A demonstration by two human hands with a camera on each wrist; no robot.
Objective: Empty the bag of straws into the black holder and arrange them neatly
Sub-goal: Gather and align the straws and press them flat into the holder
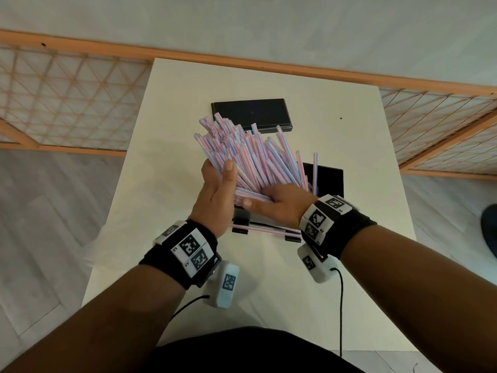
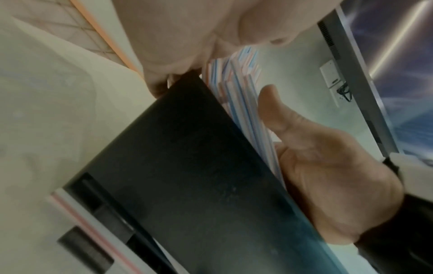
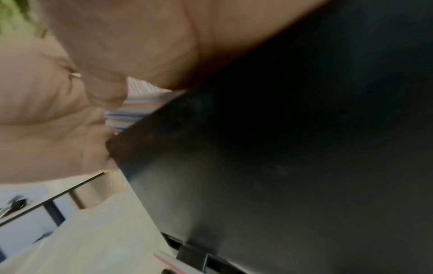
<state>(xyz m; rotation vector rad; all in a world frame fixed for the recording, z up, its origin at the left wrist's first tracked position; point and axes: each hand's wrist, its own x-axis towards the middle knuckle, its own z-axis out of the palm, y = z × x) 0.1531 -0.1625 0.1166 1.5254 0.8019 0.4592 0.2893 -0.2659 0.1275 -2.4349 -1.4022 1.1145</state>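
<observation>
A thick bundle of pink-and-blue striped straws (image 1: 250, 154) leans away from me, fanned out over the black holder (image 1: 329, 179), which is mostly hidden under my hands. My left hand (image 1: 219, 192) grips the bundle's left side, thumb laid up along it. My right hand (image 1: 279, 203) curls over the near ends of the straws. In the left wrist view the straws (image 2: 241, 96) stand between the holder's dark wall (image 2: 199, 166) and my left palm (image 2: 328, 166). The right wrist view shows straws (image 3: 136, 107) above the holder's wall (image 3: 281, 166). A few loose straws (image 1: 266, 230) lie at the holder's near foot.
A flat black lid (image 1: 251, 113) lies on the white table (image 1: 172, 117) beyond the straws. Wooden lattice screens (image 1: 61, 98) stand on both sides past the table's edges. Camera cables (image 1: 341, 305) hang near the table's front edge.
</observation>
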